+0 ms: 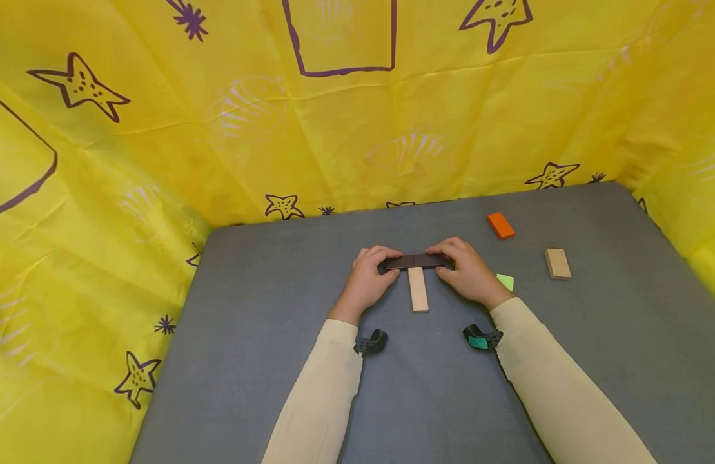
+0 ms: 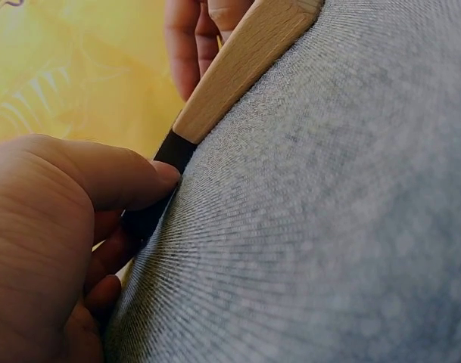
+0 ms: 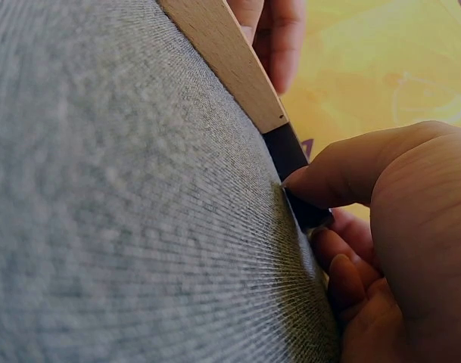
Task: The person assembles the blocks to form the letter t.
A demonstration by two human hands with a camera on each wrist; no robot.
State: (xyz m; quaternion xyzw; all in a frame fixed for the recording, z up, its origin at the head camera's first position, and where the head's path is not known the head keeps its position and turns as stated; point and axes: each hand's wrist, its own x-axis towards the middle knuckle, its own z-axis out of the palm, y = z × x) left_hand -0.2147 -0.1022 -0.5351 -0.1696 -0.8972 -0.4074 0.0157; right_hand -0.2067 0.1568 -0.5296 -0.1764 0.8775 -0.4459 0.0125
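Two dark brown blocks lie end to end on the grey table. My left hand [image 1: 365, 278] pinches the left dark block [image 1: 399, 262] between thumb and fingers, the thumb on its near side. At the other end, my right hand [image 1: 469, 273] grips the right dark block [image 1: 429, 260] the same way. A pale wooden block [image 1: 418, 291] lies flat with its far end at their seam, so the three form a T. In the left wrist view the wooden block [image 2: 241, 68] meets the dark block [image 2: 175, 151] near the thumb; the right wrist view shows this from the other side.
Right of the hands lie an orange block [image 1: 501, 225] and a tan wooden block [image 1: 558, 264]. A light green block [image 1: 506, 281] is partly hidden behind the right wrist. Yellow patterned cloth [image 1: 334, 148] hangs behind and beside the grey table [image 1: 264, 335].
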